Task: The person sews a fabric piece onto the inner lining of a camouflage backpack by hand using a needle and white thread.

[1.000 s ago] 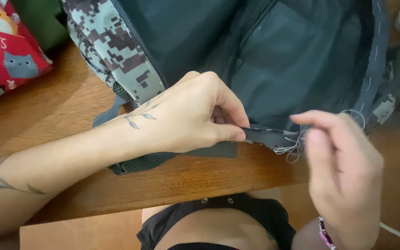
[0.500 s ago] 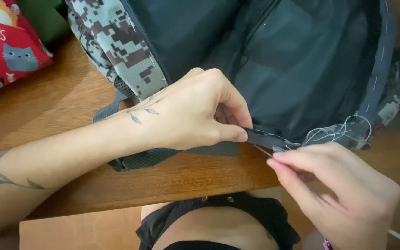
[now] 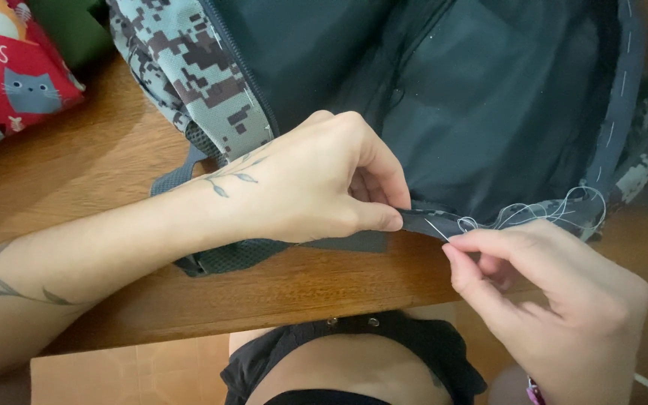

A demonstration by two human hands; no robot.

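Observation:
An open backpack (image 3: 189,75) with a grey camouflage outside and a dark teal lining (image 3: 504,112) lies on a wooden table (image 3: 99,165). My left hand (image 3: 316,180) pinches the dark bound edge of the bag's seam (image 3: 421,221) between thumb and fingers. My right hand (image 3: 549,300) sits just right of it, fingertips closed on a thin needle (image 3: 436,229) that pokes into the seam. Loose white thread (image 3: 549,210) loops and tangles along the seam to the right.
A red fabric pouch with cartoon cats (image 3: 9,67) lies at the table's far left, with green cloth (image 3: 69,30) behind it. The table's front edge (image 3: 264,307) runs just above my lap. A grey mesh strap (image 3: 219,255) sticks out under my left hand.
My right hand came down from beside the seam to below it and moved left toward my left hand, bringing the needle to the seam. My left hand kept its pinch.

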